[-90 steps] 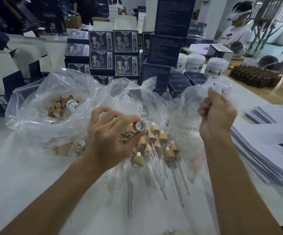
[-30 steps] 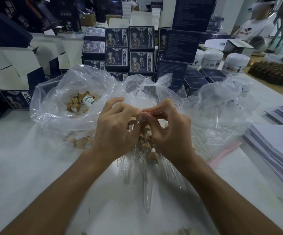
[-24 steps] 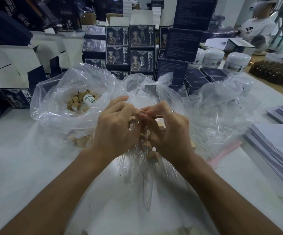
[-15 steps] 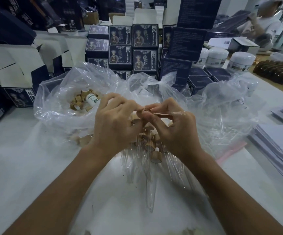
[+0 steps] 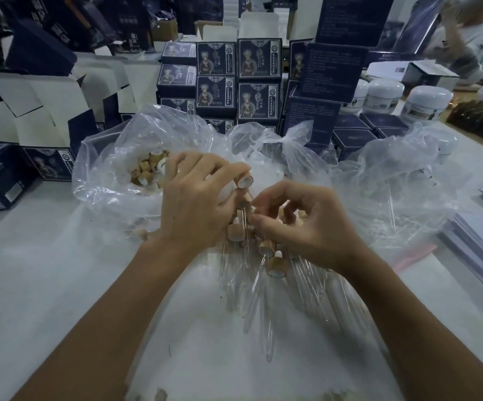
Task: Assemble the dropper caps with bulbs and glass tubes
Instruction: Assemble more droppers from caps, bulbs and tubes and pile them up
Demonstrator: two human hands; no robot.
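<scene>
- Your left hand (image 5: 196, 206) pinches a wooden dropper cap (image 5: 244, 180) at its fingertips, white inside turned toward you — it sits just above and left of your right hand (image 5: 301, 224).
- A glass tube (image 5: 246, 215) seems to hang from that cap, long axis running down toward you; it is faint, so I can't be sure.
- Your right hand is curled, fingertips at the tube's line; whether it truly grips it, I cannot tell.
- Finished droppers (image 5: 276, 266) lie just beneath on the tabletop (image 5: 46, 285), loose caps (image 5: 144, 172) in the bag at left.

two hands (image 5: 196, 204), three white jars (image 5: 383, 95), two plastic bags (image 5: 113, 157)
</scene>
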